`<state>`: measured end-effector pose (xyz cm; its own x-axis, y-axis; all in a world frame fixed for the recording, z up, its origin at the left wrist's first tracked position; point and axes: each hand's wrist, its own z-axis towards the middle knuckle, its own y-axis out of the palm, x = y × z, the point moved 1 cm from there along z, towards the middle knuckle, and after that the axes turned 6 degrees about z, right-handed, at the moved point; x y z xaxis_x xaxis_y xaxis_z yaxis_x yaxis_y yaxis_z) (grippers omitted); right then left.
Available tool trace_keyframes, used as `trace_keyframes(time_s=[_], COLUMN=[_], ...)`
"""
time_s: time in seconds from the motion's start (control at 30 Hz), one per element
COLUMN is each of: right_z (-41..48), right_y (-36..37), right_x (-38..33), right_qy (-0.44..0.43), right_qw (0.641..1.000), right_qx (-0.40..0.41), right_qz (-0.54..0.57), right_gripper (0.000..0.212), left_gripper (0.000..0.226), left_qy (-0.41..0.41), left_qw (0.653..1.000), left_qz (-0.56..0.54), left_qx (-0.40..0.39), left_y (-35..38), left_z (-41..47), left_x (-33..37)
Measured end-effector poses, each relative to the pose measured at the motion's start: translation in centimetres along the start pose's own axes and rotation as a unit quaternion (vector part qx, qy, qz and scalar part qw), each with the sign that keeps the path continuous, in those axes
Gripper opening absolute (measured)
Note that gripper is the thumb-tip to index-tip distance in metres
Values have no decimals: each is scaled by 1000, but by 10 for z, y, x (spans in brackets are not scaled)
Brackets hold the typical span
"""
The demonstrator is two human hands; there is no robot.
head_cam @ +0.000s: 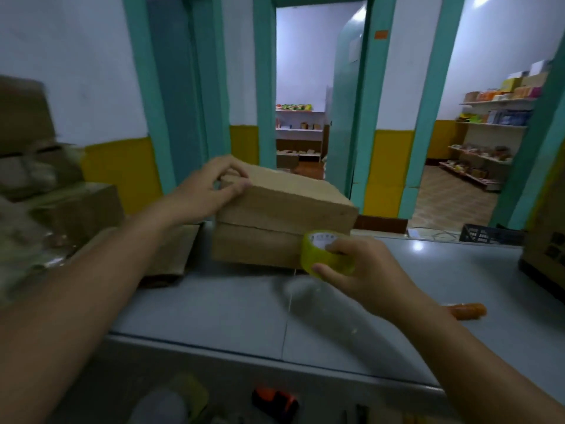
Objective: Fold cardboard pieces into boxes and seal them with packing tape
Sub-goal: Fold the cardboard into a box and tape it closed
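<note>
My left hand (208,185) grips the box (284,218) by its top left corner on the table (214,301). My right hand (360,270) pinches the tape roll (324,254) at its front seam. The tape end's blurry, maybe stuck there, and any slack would wrinkle it.

Left hand (209,189) grips box (284,206) corner; right hand (367,270) holds tape roll (309,255); arms outstretched.

We note a grey bench (214,307) — orange cylinder (467,310) lying at its right; black crate (486,234), stocked shelves (495,123) beyond.
</note>
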<state>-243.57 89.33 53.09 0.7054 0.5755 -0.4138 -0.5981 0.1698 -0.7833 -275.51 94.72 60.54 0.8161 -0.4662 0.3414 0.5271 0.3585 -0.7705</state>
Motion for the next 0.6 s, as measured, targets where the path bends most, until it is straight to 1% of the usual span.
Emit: trace_keyframes(time_s=[0.07,0.1,0.2,0.27,0.33,0.4,0.5,0.6], right_z=[1,1,0,-1,-2,-2,-3,-3], right_y=[-5,-7,-8,-7,-6,-4,0,0], right_x=[-6,-6,-8,-10,-14,-17,-19,-16], right_qy=[-7,-8,-4,-7,-8,-6,0,10], right_qw=[999,999,997,996,995,994,993,993], right_qx=[-23,-33,-59,-64,-66,-69,-83,-85], right_qz=[-26,-33,-40,-54,-68,-79,-82,-78], right_gripper=[34,37,41,41,42,44,48,51], left_gripper=[37,35,15,10,5,18,40,61], left_qy=[-29,-37,-26,-14,-3,12,12,1], left_qw=[999,998,998,998,994,989,982,970], left_qz=[-31,-45,-54,-9,68,116,150,169], left_qx=[-6,-10,-26,-68,-83,-93,-113,-176], left_y=[20,28,28,17,5,-1,12,41], left_z=[-29,-37,-43,-35,-20,-1,25,34], left_x=[-16,-18,-16,-12,-5,19,68,85])
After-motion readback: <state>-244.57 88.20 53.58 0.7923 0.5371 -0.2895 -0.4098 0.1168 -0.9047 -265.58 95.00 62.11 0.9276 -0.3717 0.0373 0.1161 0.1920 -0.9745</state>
